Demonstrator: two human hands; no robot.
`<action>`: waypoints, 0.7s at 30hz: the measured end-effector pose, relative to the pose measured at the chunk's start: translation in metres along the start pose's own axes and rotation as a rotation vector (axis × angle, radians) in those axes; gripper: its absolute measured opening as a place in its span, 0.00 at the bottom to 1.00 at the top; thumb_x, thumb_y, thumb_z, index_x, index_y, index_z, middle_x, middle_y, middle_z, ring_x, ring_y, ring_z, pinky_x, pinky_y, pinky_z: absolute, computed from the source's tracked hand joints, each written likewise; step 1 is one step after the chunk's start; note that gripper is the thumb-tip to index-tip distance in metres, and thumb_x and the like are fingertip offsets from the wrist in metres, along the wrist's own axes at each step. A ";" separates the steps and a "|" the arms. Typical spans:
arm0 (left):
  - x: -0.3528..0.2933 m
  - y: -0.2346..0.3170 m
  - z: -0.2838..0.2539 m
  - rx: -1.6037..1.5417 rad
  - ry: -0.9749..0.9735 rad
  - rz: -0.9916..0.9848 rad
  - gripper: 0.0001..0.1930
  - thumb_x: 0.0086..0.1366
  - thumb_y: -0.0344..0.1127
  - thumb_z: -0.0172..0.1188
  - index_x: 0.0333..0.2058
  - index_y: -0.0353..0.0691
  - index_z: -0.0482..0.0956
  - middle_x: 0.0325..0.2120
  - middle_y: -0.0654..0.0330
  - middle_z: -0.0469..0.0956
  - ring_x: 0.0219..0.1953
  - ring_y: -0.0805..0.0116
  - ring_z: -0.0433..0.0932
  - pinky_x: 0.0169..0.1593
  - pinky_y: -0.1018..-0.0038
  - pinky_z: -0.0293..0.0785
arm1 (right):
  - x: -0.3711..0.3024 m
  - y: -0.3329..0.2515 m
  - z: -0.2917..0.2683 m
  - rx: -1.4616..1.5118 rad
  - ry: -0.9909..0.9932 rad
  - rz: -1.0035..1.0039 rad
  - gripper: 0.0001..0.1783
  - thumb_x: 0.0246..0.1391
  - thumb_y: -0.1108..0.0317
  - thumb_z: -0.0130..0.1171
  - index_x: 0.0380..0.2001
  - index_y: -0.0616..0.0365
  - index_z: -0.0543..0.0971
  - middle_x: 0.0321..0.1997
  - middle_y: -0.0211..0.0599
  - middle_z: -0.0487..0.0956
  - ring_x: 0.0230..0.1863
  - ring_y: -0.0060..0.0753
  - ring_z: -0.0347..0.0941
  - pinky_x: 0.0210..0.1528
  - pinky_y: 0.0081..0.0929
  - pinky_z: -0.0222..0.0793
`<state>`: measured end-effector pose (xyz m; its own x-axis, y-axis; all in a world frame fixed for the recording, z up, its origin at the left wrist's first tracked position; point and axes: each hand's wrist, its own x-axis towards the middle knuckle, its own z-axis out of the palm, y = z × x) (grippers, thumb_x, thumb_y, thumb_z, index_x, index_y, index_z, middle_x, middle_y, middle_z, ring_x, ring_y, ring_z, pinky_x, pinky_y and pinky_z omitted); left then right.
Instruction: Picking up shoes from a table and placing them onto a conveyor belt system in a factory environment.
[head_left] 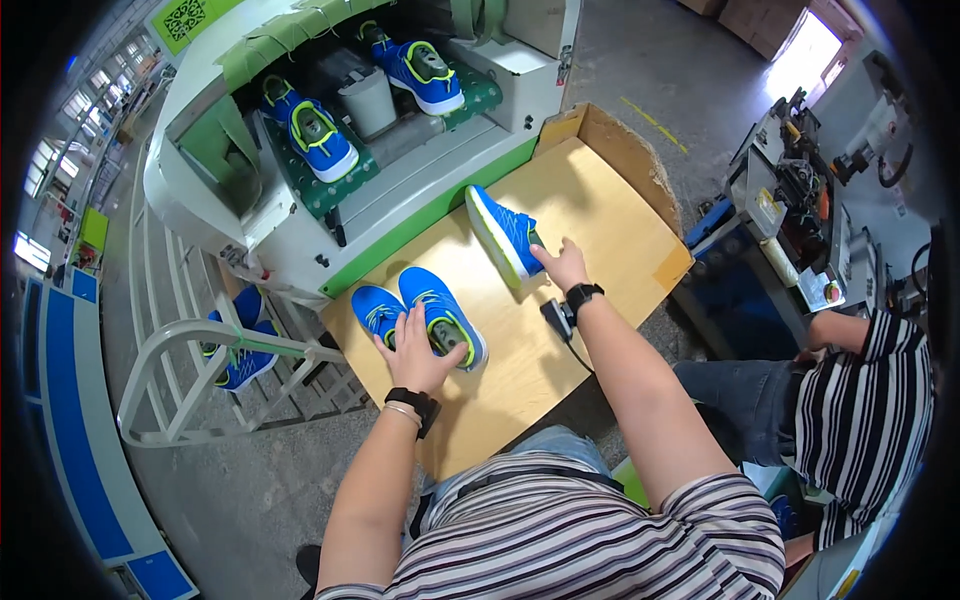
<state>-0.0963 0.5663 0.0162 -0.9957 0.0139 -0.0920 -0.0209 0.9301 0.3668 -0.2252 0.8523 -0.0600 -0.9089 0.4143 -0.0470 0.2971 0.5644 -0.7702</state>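
Observation:
Two blue sneakers with lime trim stand side by side on the wooden tabletop: a left one (371, 305) and a right one (428, 290). My left hand (418, 360) lies over them with fingers spread, covering part of both; its thumb is by the right one's collar. Farther right, a third blue sneaker (505, 235) is tipped on its side, its white and lime sole facing left. At its heel end is my right hand (563, 268), fingers apart, the thumb at the shoe's collar. I cannot tell whether that thumb presses on it.
Behind the table, a white and green machine (440, 165) holds two more blue sneakers (325, 140) on green pads. A small black device (556, 318) with a cable sits near my right wrist. Cardboard (625, 150) edges the table. A metal rack (240, 340) stands left; a co-worker (850, 400) is at right.

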 end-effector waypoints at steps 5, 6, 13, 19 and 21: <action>-0.007 -0.031 0.005 -0.039 0.051 0.060 0.47 0.53 0.57 0.63 0.66 0.46 0.52 0.68 0.53 0.48 0.70 0.52 0.47 0.64 0.38 0.34 | -0.003 0.005 0.040 0.251 -0.368 0.412 0.53 0.39 0.36 0.68 0.48 0.82 0.68 0.46 0.59 0.78 0.45 0.47 0.78 0.47 0.31 0.73; -0.010 -0.036 0.008 -0.037 0.185 0.048 0.46 0.53 0.55 0.64 0.66 0.47 0.53 0.69 0.52 0.45 0.69 0.49 0.46 0.64 0.38 0.37 | -0.009 0.002 0.046 0.418 -0.345 0.385 0.52 0.39 0.39 0.70 0.49 0.79 0.67 0.45 0.58 0.78 0.45 0.47 0.77 0.47 0.32 0.72; -0.021 -0.049 -0.001 -0.193 0.090 -0.186 0.37 0.52 0.37 0.59 0.63 0.49 0.59 0.69 0.47 0.39 0.70 0.42 0.41 0.62 0.40 0.48 | -0.087 -0.056 0.043 0.196 0.013 -0.117 0.31 0.41 0.61 0.72 0.43 0.61 0.66 0.41 0.51 0.74 0.44 0.51 0.71 0.48 0.41 0.66; -0.003 -0.005 -0.017 -0.201 0.365 0.078 0.30 0.58 0.36 0.60 0.59 0.38 0.63 0.66 0.41 0.46 0.68 0.40 0.43 0.66 0.49 0.43 | -0.144 -0.038 0.021 0.110 -0.094 -0.660 0.23 0.46 0.70 0.65 0.45 0.61 0.69 0.47 0.51 0.69 0.51 0.54 0.65 0.56 0.41 0.62; 0.013 0.013 -0.018 -0.328 0.394 0.153 0.31 0.57 0.35 0.60 0.59 0.37 0.62 0.65 0.38 0.48 0.67 0.38 0.47 0.66 0.52 0.46 | -0.166 -0.062 0.018 0.224 -0.337 -0.711 0.29 0.47 0.68 0.64 0.53 0.62 0.67 0.53 0.52 0.68 0.56 0.53 0.64 0.60 0.40 0.60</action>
<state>-0.1117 0.5716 0.0364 -0.9469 -0.0573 0.3164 0.1625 0.7638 0.6246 -0.0981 0.7359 -0.0155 -0.9080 -0.2456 0.3395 -0.4165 0.4403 -0.7954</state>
